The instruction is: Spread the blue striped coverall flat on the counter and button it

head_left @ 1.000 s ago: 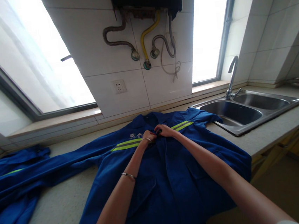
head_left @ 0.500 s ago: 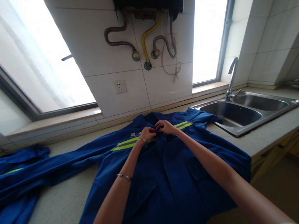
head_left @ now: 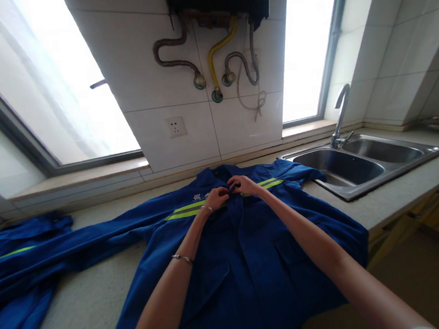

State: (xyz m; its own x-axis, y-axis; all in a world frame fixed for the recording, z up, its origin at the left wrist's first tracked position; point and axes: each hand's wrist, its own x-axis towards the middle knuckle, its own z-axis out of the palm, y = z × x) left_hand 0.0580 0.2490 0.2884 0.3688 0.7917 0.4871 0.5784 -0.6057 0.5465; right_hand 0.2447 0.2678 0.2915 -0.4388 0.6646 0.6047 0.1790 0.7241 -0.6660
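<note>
A blue work jacket [head_left: 252, 265] with yellow-green reflective stripes lies front-up on the speckled countertop [head_left: 89, 301]. Its collar points toward the tiled wall and one sleeve stretches out to the left. My left hand [head_left: 217, 197] and my right hand [head_left: 244, 184] meet at the jacket's front opening just below the collar. Both pinch the fabric edges there, fingers closed. A thin bracelet sits on my left wrist.
A second blue garment [head_left: 12, 267] lies bunched at the far left of the counter. A double steel sink [head_left: 363, 163] with a tap [head_left: 340, 111] is on the right. Pipes [head_left: 209, 62] and a wall socket [head_left: 176, 127] are on the tiled wall between two windows.
Both hands have shifted slightly up the jacket's front toward the collar and stay pinched on the fabric. The jacket has not moved.
</note>
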